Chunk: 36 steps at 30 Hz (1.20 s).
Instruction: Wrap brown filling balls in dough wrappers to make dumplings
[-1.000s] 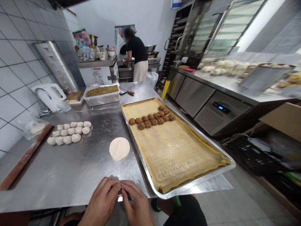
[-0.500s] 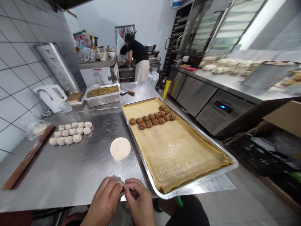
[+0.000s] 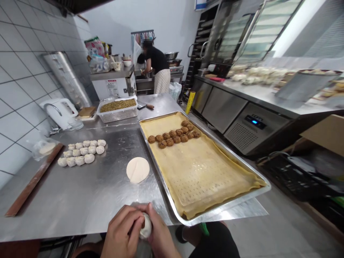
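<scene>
Both my hands meet at the table's front edge around a whitish dough ball that shows a bit of brown filling at its side. My left hand curls its fingers over the ball's left side. Against its right side lies my right hand, with the fingers wrapped behind it. A flat round dough wrapper rests on the steel table just beyond. Right of that, a lined metal tray bears several brown filling balls. Rows of filled dough balls sit to the left.
A wooden strip lies along the table's left side. Farther back are a white kettle, a plastic tub of greenish-brown filling and a scraper. A co-worker bends over the far counter. A steel counter stands on the right.
My hands have shifted from pinching the dough's edge with the fingertips to cupping it. The dough ball now shows its rounded white side between them.
</scene>
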Tool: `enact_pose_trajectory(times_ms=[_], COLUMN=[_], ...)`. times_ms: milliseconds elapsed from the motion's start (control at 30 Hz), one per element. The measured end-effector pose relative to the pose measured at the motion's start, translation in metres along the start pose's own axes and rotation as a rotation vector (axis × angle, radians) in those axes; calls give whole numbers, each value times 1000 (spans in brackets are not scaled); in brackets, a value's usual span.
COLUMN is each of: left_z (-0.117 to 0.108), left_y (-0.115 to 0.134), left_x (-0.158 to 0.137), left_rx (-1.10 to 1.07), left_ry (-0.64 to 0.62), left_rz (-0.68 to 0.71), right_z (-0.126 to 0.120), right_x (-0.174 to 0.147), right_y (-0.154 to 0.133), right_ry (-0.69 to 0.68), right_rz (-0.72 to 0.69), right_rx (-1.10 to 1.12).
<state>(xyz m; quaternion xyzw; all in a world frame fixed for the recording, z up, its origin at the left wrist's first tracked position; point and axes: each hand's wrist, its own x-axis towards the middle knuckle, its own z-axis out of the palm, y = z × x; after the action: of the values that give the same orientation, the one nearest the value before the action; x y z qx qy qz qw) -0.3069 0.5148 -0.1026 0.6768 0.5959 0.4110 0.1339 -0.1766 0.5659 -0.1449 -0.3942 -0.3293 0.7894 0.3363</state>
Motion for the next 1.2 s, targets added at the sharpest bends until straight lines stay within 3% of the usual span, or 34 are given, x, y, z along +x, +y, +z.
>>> enact_pose_trajectory(times_ms=[167,367,500,600,767,933,1100,1200], left_z=[-7,-15,-18,-22,-21,-22,-26,-25], left_y=[14,24,34,34,29,32,30,31], left_x=[-2,-7,-8,-11,-21,-21,-23,-24], left_rx=[5,146,293,370,318,349,333,331], left_ry=[-36,35,69,11,35,5,46,74], left_rz=[79,260,397,468,437,439,443,446], right_z=[10,4,6,5,1,3,2,3], right_x=[-10,-18,-22,-29,-38,-37,-39,-36], right_y=[-10,-7,-4,-10,-16,-11,-10,-9], right_ry=[14,-170,-61,-123,-267,-118,-194,-129], right_rz=[-12,8,59,113,148,59,70,60], right_rx=[-13,98,51,37,70,-101,-76,-126])
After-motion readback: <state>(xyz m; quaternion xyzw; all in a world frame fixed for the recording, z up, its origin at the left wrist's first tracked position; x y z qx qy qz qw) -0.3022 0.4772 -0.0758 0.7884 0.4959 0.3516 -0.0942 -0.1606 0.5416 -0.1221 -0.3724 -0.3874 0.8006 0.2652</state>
